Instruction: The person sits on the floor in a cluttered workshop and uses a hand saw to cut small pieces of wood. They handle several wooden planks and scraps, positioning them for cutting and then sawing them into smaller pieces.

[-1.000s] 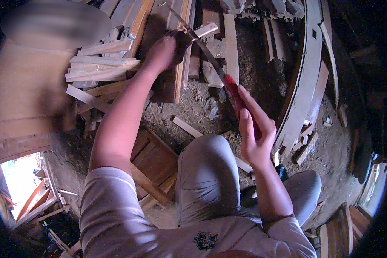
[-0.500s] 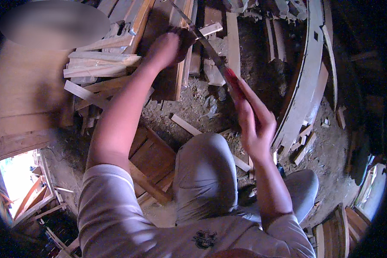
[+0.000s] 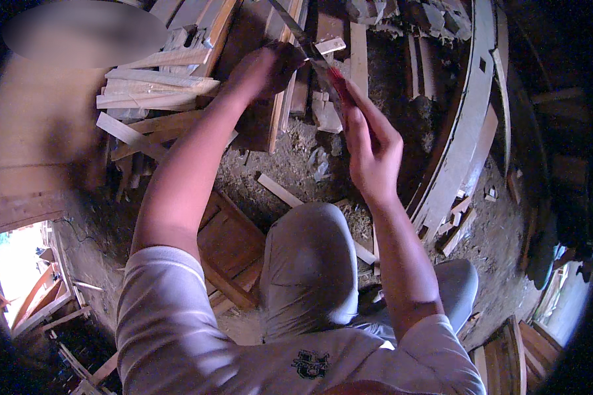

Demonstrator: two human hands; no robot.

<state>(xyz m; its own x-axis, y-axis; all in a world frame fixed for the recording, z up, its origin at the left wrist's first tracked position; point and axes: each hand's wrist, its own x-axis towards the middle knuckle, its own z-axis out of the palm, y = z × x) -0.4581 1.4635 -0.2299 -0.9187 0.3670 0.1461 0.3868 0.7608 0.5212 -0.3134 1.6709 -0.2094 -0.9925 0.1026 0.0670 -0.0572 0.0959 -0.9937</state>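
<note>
Handsaw is located at the upper center of the view, its narrow metal blade set diagonally, running from the top edge down to a red handle. The right hand is closed on this handle, with the thumb and a finger extended along it toward the blade. The blade lies across a pale wooden strip, whose short end projects to the right of the metal. The left hand is curled beside the blade, over the strip; its fingers lie in deep shadow, so whether they pinch the strip or press it down cannot be told. Beneath the left hand, long boards run side by side, their near ends above a floor littered with debris. To the left, a stack of pale planks rests beside a large wooden panel. Left of the raised knee, a framed brown panel lies on the floor, with a narrow loose slat just above. On the right, a long board with a square hole extends toward several small offcuts
</note>
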